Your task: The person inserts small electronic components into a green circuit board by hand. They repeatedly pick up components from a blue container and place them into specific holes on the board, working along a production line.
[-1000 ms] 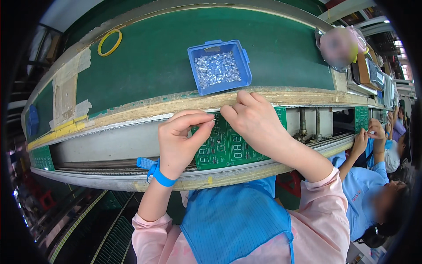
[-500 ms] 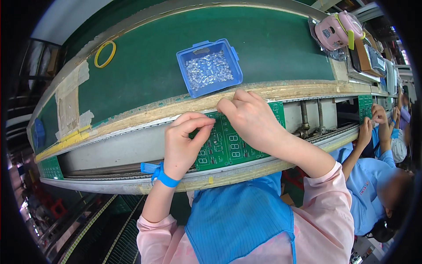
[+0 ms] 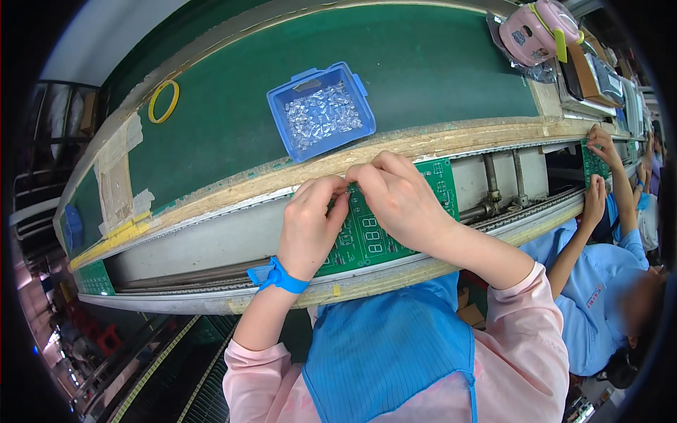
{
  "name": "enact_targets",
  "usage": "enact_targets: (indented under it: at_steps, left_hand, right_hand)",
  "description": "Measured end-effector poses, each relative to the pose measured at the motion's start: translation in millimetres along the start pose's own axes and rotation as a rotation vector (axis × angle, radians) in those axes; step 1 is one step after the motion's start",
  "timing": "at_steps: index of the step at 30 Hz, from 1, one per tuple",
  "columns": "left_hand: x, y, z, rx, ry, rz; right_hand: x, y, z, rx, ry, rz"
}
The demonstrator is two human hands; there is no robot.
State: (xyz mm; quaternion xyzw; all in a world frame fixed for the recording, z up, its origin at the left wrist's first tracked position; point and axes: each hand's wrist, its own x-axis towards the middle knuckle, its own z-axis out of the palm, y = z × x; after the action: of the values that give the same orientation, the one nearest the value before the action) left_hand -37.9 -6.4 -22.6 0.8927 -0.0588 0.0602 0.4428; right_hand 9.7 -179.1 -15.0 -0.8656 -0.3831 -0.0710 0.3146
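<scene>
A green circuit board (image 3: 441, 189) with white digit outlines lies across the conveyor rails in front of me. Over its upper left part, my left hand (image 3: 310, 222) has thumb and forefinger pinched together; whatever is between them is hidden. My right hand (image 3: 402, 201) is curled just beside it, its fingertips closed near the board's far edge and meeting the left fingertips. What the right fingers grip, if anything, is too small to make out. Beyond the hands, a blue plastic bin (image 3: 331, 146) holds many small clear plastic parts (image 3: 321, 116). A blue band (image 3: 283, 279) circles my left wrist.
On the green tabletop (image 3: 218, 106) lies a yellow tape ring (image 3: 163, 101). A pink container (image 3: 532, 35) stands at the far right. Another board (image 3: 95, 278) sits on the rails at left. To the right, a person in blue (image 3: 596, 296) handles a further board (image 3: 594, 166).
My left hand has moved right and up, bringing its fingertips against the right hand's. The whole view has shifted slightly. The neighbouring person's hand has risen.
</scene>
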Motion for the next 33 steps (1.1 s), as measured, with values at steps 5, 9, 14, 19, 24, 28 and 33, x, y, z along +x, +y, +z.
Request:
enact_targets:
  at_steps: [5, 9, 14, 19, 24, 28, 33]
  left_hand:
    - [0.4, -0.3, 1.7, -0.027, -0.028, -0.058]
    - [1.3, 2.6, 1.4, -0.020, -0.036, -0.065]
    - [3.5, 6.9, 0.3, -0.017, -0.055, -0.068]
    - [3.4, 6.2, -0.4, 0.010, -0.051, -0.072]
    - [3.6, 5.2, -0.6, 0.047, -0.065, -0.063]
    - [6.2, 7.9, 0.2, 0.034, -0.074, -0.034]
    - [9.2, 13.3, 1.6, 0.075, -0.092, -0.057]
  right_hand:
    - [-1.3, 4.0, -2.9, 0.054, -0.057, 0.031]
    - [-2.2, 4.1, -0.9, 0.091, -0.027, 0.071]
    - [-1.7, 2.4, -0.2, 0.078, 0.010, 0.066]
    - [-0.9, 1.6, 0.4, 0.047, 0.062, 0.046]
    - [-2.6, 3.2, 3.1, 0.043, 0.058, 0.034]
    - [-3.0, 3.9, 2.3, 0.034, 0.057, 0.027]
    - [-2.3, 2.9, 1.9, 0.028, 0.057, 0.022]
